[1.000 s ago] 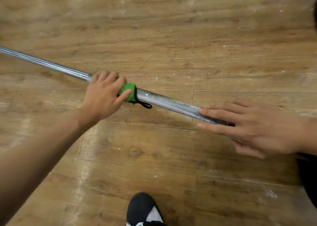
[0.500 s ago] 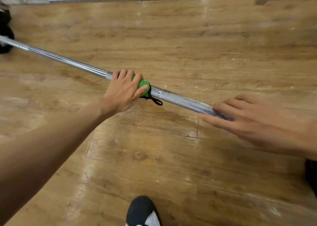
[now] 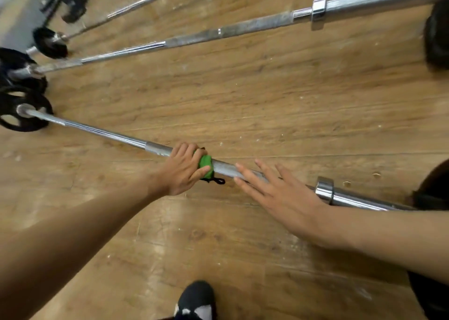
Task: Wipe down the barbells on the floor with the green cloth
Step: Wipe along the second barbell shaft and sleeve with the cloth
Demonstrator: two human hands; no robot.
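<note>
**Current state.** The left hand (image 3: 184, 171) grips the green cloth (image 3: 206, 165), which is wrapped round the shaft of the nearest barbell (image 3: 97, 129) lying on the wooden floor (image 3: 243, 101). A black loop (image 3: 218, 180) of the cloth hangs below the shaft, just beside the thumb. The right hand (image 3: 279, 193) lies flat on the same shaft with its fingers straight and spread, holding nothing. It sits between the cloth and the chrome collar (image 3: 324, 193).

**Change.** Over the last second the cloth has travelled along the knurled section toward the right hand. The gap between the hands, earlier wide, has closed: the fingertips are now near the cloth but not touching it. The right hand has stayed pressed on the shaft, probably to stop it rolling.

**Meaning for the task.**
- The stroke is close to its limit; the right hand must move off, or the stroke must reverse.
- The smooth shaft beyond the left hand, out to the black weight plate (image 3: 21, 115), may still need wiping.
- A second barbell (image 3: 218, 32) and a third barbell (image 3: 145, 0) lie well beyond both hands, untouched.
</note>
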